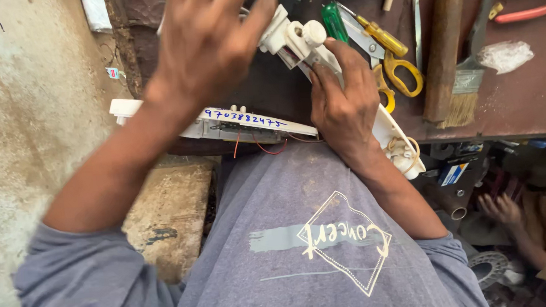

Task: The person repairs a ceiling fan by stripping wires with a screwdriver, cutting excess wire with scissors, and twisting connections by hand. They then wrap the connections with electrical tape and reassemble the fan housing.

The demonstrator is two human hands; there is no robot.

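At the bench's near edge | right hand (pixel 344 105) clamps white plastic housing (pixel 307 44) | left hand (pixel 206 40) at 11 o'clock, fingers spread, touching its end | scissors (pixel 394 64) crowd 2 o'clock | open circuit strip (pixel 246 125) overhangs edge.

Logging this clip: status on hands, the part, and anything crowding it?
Right hand grips white plastic housing. Left hand spread open above it. Scissors and green-handled screwdriver lie close alongside.
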